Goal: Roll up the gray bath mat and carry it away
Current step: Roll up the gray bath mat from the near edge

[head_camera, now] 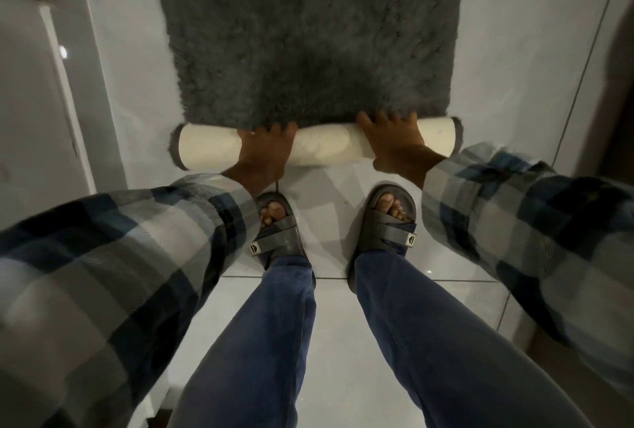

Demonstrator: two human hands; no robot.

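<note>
The gray bath mat (308, 33) lies flat on the white tiled floor and stretches away from me. Its near end is turned into a short roll (322, 146) that shows the cream backing, with gray pile at both ends. My left hand (262, 150) grips the roll left of its middle, fingers curled over the top into the pile. Right of the middle, my right hand (391, 143) holds it the same way. Both sleeves are plaid.
My two feet in dark sandals (278, 228) stand on the white tiled floor (329, 307) just behind the roll. A white door or cabinet panel (41, 102) rises on the left. A wall edge (603, 67) runs along the right.
</note>
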